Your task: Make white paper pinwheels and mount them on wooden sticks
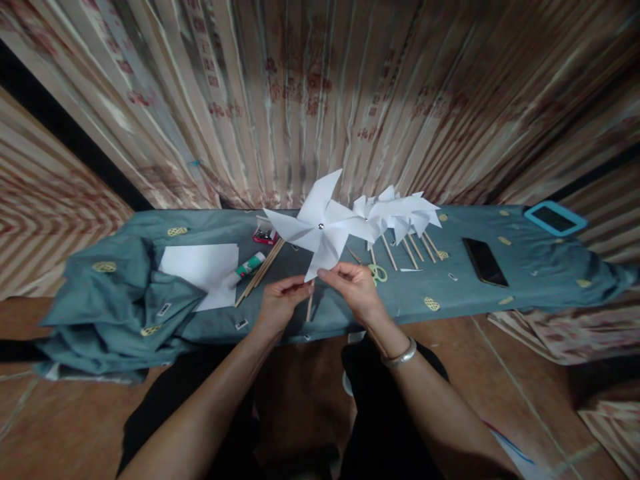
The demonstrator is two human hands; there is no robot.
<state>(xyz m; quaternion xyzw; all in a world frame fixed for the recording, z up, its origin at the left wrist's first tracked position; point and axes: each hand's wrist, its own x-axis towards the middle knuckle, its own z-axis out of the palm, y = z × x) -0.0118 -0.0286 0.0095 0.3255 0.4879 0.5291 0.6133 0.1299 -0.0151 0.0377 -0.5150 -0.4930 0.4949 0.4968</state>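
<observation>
A white paper pinwheel (327,220) with a silver pin at its centre stands upright above the cloth-covered table. Its wooden stick (309,307) shows below the blades, pinched by my left hand (283,300). My right hand (354,285) has its thumb and fingers closed on the tip of the pinwheel's lowest blade. Just behind my right hand lie green-handled scissors (379,273), partly covered. Several more white pinwheels (400,212) on sticks lie in an overlapping row to the right.
Left of my hands are white paper sheets (200,263), a glue stick (250,265), several wooden sticks (263,270) and a small red box of pins (265,231). A black phone (485,261) and a blue-framed tablet (555,219) lie right. Patterned curtains (310,100) hang behind.
</observation>
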